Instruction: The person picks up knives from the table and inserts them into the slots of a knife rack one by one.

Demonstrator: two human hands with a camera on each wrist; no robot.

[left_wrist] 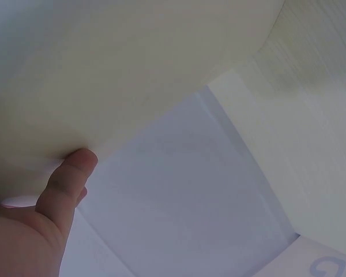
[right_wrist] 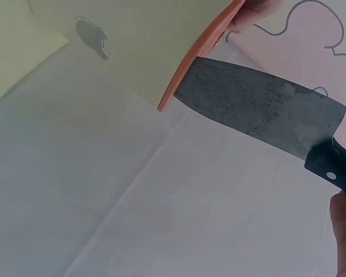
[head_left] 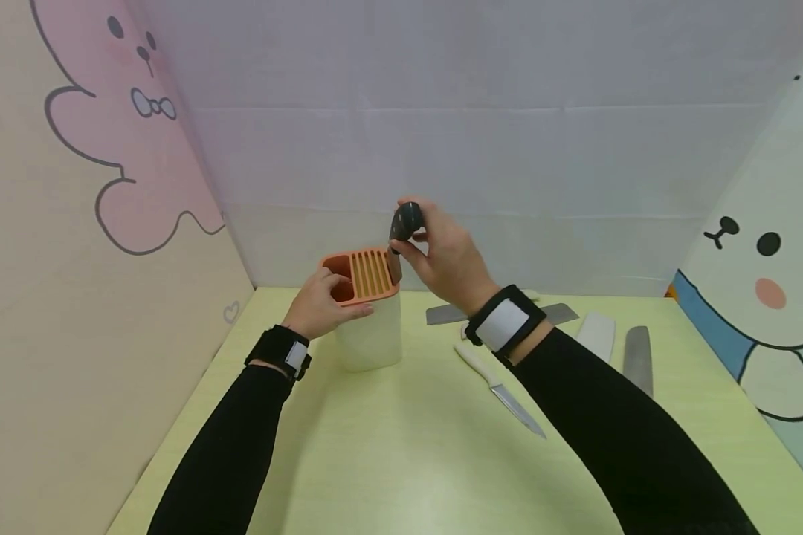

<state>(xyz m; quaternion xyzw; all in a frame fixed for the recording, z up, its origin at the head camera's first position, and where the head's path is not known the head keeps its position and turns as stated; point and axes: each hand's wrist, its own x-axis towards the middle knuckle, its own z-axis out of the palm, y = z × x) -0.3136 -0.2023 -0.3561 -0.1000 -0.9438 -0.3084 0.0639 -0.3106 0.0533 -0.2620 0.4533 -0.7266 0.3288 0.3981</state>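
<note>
A knife holder (head_left: 371,345) with a pale body and an orange slotted top (head_left: 372,273) stands upright at the table's far left. My left hand (head_left: 323,303) grips its left rim, fingers over the open compartment and thumb against the front wall. In the left wrist view that thumb (left_wrist: 66,184) lies along the pale side. My right hand (head_left: 451,256) holds the black handle of a broad kitchen knife (right_wrist: 259,107) above the holder's right end. The blade points down with its front end at the orange top; most of the blade is still outside.
A small white-handled knife (head_left: 475,364) lies right of the holder. Grey blades (head_left: 444,314) lie behind the right wrist, partly covered. Farther right are a flat white piece (head_left: 598,334) and another grey blade (head_left: 639,355). A pale wall (head_left: 508,148) closes the back.
</note>
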